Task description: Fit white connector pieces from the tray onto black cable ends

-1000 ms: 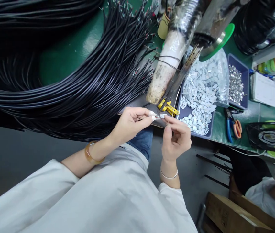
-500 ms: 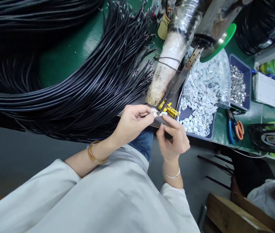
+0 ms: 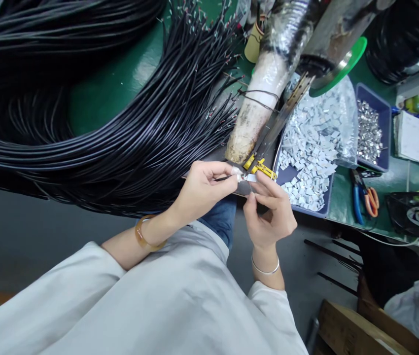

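My left hand (image 3: 207,190) pinches the end of a black cable (image 3: 223,178) between thumb and forefinger, with white wrapping on a fingertip. At the cable's end is a small white piece (image 3: 250,177). My right hand (image 3: 270,212) is just right of it, its forefinger beside the piece and its thumb bent below; whether it grips anything is too small to tell. Right behind the fingers lies a yellow clip-like tool part (image 3: 264,170). A large bundle of black cables (image 3: 128,128) spreads to the left, its stripped ends towards the fingers.
A blue tray (image 3: 328,199) of small white pieces stands to the right, beside a bin (image 3: 386,133) of metal parts. Pliers (image 3: 358,197) lie near the table edge. A wrapped tube (image 3: 256,98) leans above my hands. A cardboard box (image 3: 346,330) and another person (image 3: 409,301) are lower right.
The view has shifted slightly, so the table things appear further right. My right forefinger has lifted and straightened a little, and more of the white piece and cable shows.
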Tool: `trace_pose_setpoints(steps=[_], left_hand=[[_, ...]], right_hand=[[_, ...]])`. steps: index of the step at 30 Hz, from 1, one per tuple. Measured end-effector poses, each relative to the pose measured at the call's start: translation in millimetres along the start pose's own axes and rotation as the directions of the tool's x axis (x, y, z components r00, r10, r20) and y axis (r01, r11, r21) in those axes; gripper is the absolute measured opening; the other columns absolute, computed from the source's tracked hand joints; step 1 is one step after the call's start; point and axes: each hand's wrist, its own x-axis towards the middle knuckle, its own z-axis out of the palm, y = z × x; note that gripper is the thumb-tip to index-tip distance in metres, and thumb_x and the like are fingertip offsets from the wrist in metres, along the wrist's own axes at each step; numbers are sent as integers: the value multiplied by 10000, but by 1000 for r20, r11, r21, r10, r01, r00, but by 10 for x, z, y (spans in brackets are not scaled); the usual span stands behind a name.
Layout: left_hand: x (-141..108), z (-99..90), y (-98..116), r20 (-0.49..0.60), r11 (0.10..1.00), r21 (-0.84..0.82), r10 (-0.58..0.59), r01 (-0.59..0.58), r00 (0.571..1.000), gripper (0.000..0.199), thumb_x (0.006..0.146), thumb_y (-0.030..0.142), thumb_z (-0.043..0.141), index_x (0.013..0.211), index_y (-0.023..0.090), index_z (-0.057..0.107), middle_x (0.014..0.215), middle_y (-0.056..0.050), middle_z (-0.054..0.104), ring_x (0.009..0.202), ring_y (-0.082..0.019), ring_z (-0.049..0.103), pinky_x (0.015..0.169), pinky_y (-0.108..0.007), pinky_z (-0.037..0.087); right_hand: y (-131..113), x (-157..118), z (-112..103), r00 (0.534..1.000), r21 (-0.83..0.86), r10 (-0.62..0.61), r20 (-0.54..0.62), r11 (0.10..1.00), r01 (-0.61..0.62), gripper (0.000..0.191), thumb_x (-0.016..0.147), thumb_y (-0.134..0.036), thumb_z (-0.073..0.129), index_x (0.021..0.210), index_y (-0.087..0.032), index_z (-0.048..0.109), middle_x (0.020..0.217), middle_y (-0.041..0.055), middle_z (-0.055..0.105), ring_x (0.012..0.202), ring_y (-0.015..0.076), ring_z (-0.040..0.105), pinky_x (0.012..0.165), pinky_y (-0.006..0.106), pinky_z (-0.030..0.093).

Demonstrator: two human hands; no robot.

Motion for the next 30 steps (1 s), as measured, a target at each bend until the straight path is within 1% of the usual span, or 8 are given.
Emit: trace_pose_setpoints(steps=[2, 4, 10, 12, 18, 24, 26, 30], left_hand=[[-5, 2, -13, -4, 1000, 4, 0, 0, 1000, 75, 725, 163, 707, 701, 119, 763, 692, -4, 732, 638, -96, 638, 615, -167, 536], [-8, 6, -28, -13, 1000, 13, -4, 4, 1000, 78, 725, 174, 711, 712, 118, 764, 689, -6, 728, 636, -101, 639, 605, -170, 535], [4, 25, -17, -30, 1000, 2, 7, -7, 1000, 90, 729, 186, 700, 702, 121, 755, 689, -8, 725, 657, -118, 658, 638, -194, 556], [4, 24, -9, -36, 1000, 6, 25, -25, 999, 91, 731, 185, 700, 711, 123, 763, 686, -8, 725, 656, -118, 659, 637, -192, 556], [-19, 4, -67, -25, 995, 101, 18, -15, 1000, 102, 744, 184, 688, 737, 122, 768, 660, -5, 698, 595, -109, 629, 576, -186, 526], [-27, 2, -58, -30, 988, 136, 73, -68, 997, 129, 756, 207, 681, 754, 115, 771, 642, -5, 671, 557, -91, 582, 520, -167, 473], [-27, -9, -41, -7, 987, 142, 71, -69, 997, 137, 762, 206, 682, 772, 116, 784, 643, -4, 672, 533, -76, 548, 493, -157, 443], [-23, -29, -39, 44, 989, 142, 32, -38, 998, 140, 774, 189, 671, 778, 111, 787, 673, -7, 681, 537, -65, 523, 478, -143, 412]], right_hand=[[1, -13, 0, 995, 80, 99, 13, 992, -100, 178, 859, -57, 664, 938, -203, 601, 1237, 97, 744, 956, 190, 784, 809, 348, 690], [0, -11, -2, 989, 106, 144, 33, 984, -147, 177, 859, -55, 665, 944, -199, 609, 1221, 99, 750, 963, 195, 785, 819, 351, 691], [-36, 73, 5, 995, 74, 92, 45, 993, -95, 211, 845, -38, 669, 978, -201, 646, 1252, 102, 737, 1074, 218, 759, 881, 393, 692], [-51, 87, 11, 997, 70, 72, 30, 995, -73, 223, 827, -23, 680, 965, -196, 654, 1259, 104, 734, 1092, 216, 752, 889, 382, 690], [-25, 55, 16, 994, 72, 110, 20, 991, -111, 170, 847, -66, 685, 937, -202, 638, 1192, 80, 760, 962, 193, 781, 833, 364, 694], [-45, 110, 24, 998, -1, 69, -2, 998, -69, 206, 823, -56, 719, 956, -209, 686, 1160, 61, 769, 968, 195, 779, 834, 348, 691], [-55, 105, 34, 998, 8, 69, -16, 998, -68, 203, 818, -57, 723, 943, -211, 682, 1155, 60, 771, 969, 201, 779, 830, 359, 694], [-36, 59, 49, 992, 52, 122, -41, 991, -120, 181, 825, -75, 718, 925, -210, 650, 1094, 58, 787, 887, 190, 786, 759, 336, 691]])
